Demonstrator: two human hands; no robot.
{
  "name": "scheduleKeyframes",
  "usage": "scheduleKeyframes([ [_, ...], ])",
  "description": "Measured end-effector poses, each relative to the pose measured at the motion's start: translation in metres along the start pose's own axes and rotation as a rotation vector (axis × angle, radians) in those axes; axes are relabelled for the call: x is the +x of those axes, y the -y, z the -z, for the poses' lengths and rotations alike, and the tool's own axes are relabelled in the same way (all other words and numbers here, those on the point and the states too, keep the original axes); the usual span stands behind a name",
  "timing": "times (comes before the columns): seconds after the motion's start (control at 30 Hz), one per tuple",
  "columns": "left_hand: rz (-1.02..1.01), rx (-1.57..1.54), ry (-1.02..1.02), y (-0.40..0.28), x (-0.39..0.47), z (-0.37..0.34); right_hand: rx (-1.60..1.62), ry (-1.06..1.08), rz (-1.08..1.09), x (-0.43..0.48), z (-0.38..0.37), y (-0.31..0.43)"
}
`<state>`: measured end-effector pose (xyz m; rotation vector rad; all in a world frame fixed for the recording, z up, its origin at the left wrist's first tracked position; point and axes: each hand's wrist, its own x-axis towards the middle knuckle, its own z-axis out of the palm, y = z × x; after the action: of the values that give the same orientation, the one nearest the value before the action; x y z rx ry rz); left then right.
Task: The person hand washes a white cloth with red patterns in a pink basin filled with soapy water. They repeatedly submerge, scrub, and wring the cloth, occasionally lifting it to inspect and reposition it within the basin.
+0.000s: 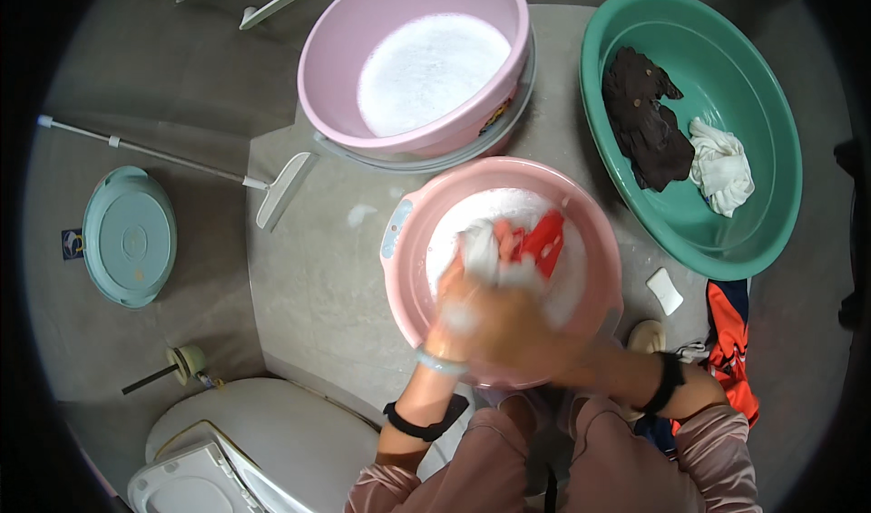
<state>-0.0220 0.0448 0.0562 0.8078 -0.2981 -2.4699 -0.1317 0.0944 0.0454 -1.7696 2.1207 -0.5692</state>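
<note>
Both hands are over a pink plastic basin (pixel 601 241) of white suds (pixel 507 200) that stands on the floor before me. A wet red and white cloth (pixel 544 244) is bunched up between them. My left hand (pixel 451 319), with a pale bangle at its wrist, grips the white part. Pressed close against it, my right hand (pixel 517 319) is blurred by motion and also closed on the cloth. Its fingers are partly hidden, and the cloth's lower end is lost in foam.
On the right, a green tub (pixel 755 105) holds a dark brown garment (pixel 643 122) and a white cloth (pixel 721 166). A soap bar (pixel 664 291) and orange-navy clothing (pixel 729 329) lie nearby. A lilac tub (pixel 326 57) of suds stands ahead; a squeegee (pixel 286 190) and toilet (pixel 265 424) are left.
</note>
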Motion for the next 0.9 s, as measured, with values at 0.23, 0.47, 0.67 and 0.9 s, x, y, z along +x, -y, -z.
scheduleKeyframes([
  [0.23, 0.189, 0.048, -0.170, 0.016, -0.013, -0.001, 0.290, -0.091, -0.176, 0.013, 0.000, 0.029],
  [0.47, 0.161, -0.067, -0.178, 0.022, -0.022, 0.007, -0.019, -0.459, -0.098, -0.012, -0.019, 0.056],
  [0.67, 0.236, -0.148, 0.412, 0.018, -0.011, 0.008, 0.179, -0.404, 0.013, -0.020, -0.030, 0.035],
  [0.9, 0.092, 0.211, -0.295, 0.001, -0.021, -0.007, 0.615, -0.175, -0.447, 0.022, -0.004, -0.011],
])
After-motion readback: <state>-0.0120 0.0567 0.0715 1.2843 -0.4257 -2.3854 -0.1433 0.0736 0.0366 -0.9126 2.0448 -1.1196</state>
